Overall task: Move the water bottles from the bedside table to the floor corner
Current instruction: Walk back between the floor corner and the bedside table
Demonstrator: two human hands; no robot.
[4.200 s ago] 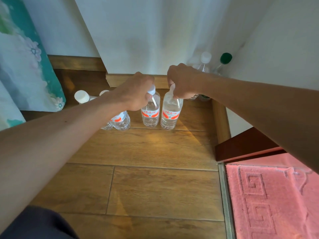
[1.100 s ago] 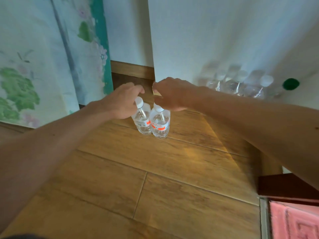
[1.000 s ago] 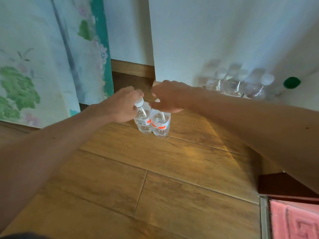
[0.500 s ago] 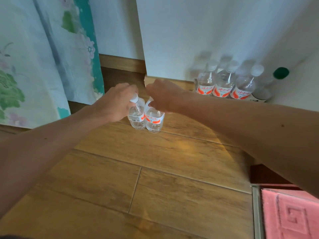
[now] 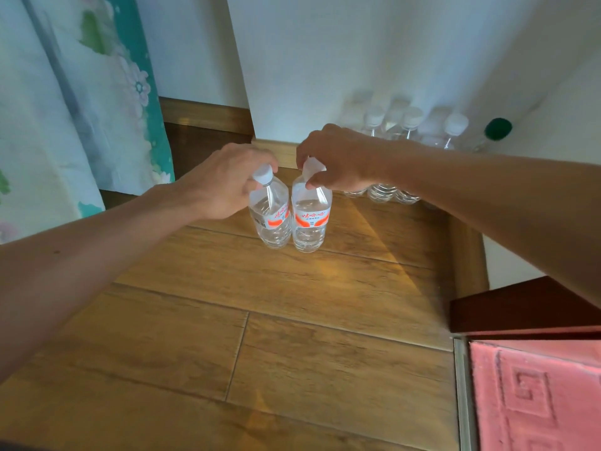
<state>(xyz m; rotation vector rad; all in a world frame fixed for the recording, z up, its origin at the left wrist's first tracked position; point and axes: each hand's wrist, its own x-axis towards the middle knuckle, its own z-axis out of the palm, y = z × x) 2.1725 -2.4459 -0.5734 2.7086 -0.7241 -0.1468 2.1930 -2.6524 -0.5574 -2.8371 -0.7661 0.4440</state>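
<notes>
Two clear water bottles with red-and-white labels and white caps stand side by side over the wooden floor, touching each other. My left hand (image 5: 224, 183) grips the left bottle (image 5: 271, 219) by its neck. My right hand (image 5: 335, 164) pinches the cap of the right bottle (image 5: 309, 222). Whether their bases touch the floor I cannot tell. Behind my right forearm, several more capped bottles (image 5: 409, 125) stand in a row against the white wall in the corner, partly hidden by my arm.
A green-capped bottle (image 5: 497, 129) stands at the right end of the row. A floral curtain (image 5: 74, 92) hangs at the left. Dark red furniture (image 5: 520, 307) and a pink patterned mat (image 5: 536, 395) lie at the lower right. Wooden skirting (image 5: 208, 113) runs along the wall.
Both hands have carried the two bottles a little right and closer to the corner row. My grips on the necks and caps are unchanged.
</notes>
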